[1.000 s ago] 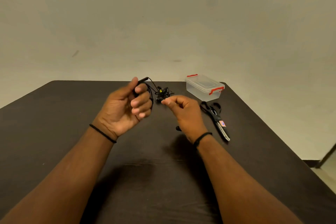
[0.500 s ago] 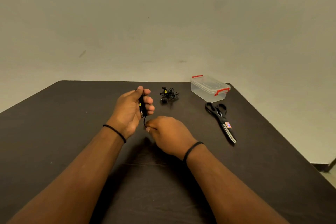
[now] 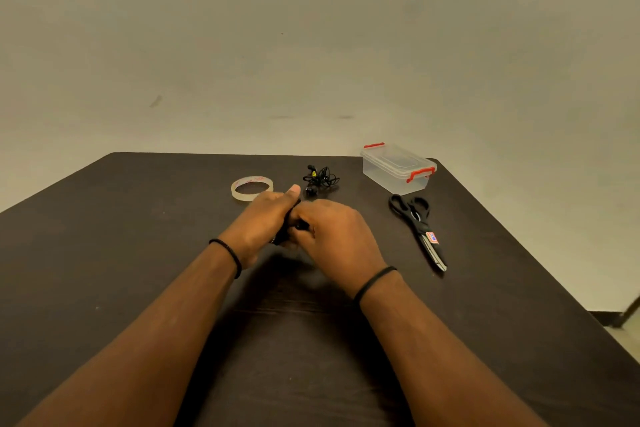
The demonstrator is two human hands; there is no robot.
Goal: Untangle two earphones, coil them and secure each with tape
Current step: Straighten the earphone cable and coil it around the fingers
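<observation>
Nearest us, our two hands meet over the middle of the dark surface [image 3: 104, 253]. Our left hand [image 3: 258, 222] is curled around a small black bundle, the earphone [image 3: 282, 236] we are coiling, with the thumb laid along its top. Our right hand [image 3: 334, 236] closes in against it from the right, fingers bent and pinching a dark end of the cord at the bundle; how much cord is wound we cannot tell, since the hands hide most of it. We judge the cord light, thin and limp, springy enough to loosen if we let go, so it wants a firm pinch across the loops rather than a grip on the delicate ends. To the right lie the scissors [image 3: 417, 229]. Just beyond our left hand sits the tape [image 3: 251, 188], a clear roll, light and sticky, best taken by its rim. Beside it to the right lies the second earphone [image 3: 320, 178], a loose black tangle. Farthest right stands a clear box [image 3: 398, 168] with red clips.
</observation>
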